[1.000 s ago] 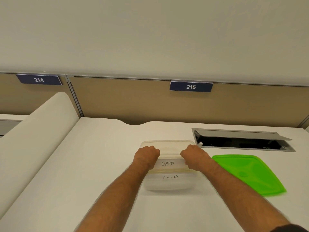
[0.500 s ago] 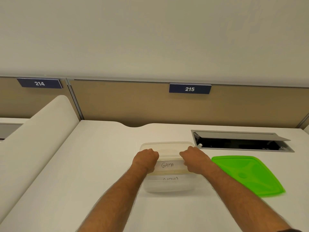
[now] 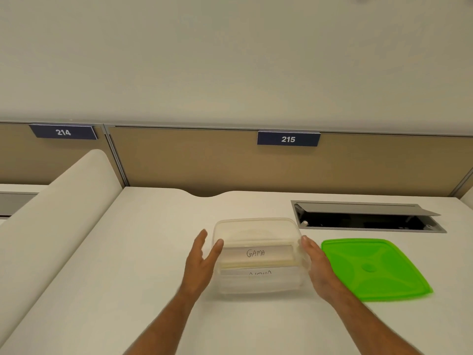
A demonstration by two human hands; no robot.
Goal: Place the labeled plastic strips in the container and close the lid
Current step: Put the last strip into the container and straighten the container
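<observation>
Clear container (image 3: 257,254) sits on the white desk (image 3: 143,252), roughly centre, open at the top. Inside it, a plastic strip (image 3: 256,253) marked "GAMA" lies flat across the width, facing up. A second strip (image 3: 258,274) lies nearer the person and lower, its writing only half legible through the front wall. Left hand (image 3: 202,262) is at the container's left side, palm turned inward, fingers spread and extended, thumb tip at or just beside the left rim; holds nothing. Right hand (image 3: 316,265) is at the right side, palm inward, fingers straight and loosely together, fingertips touching or just beside the right rim; holds nothing. Cannot tell whether either palm presses the wall. Green lid (image 3: 373,269) lies flat on the desk just right of the right hand, apart from the container. Behind the lid, a cable hatch (image 3: 366,216) is set into the desk, flap raised. Tan partition (image 3: 204,162) runs along the back, with blue number plates "214" (image 3: 63,132) and "215" (image 3: 288,139). A white divider (image 3: 51,206) slopes along the left edge of the desk.
</observation>
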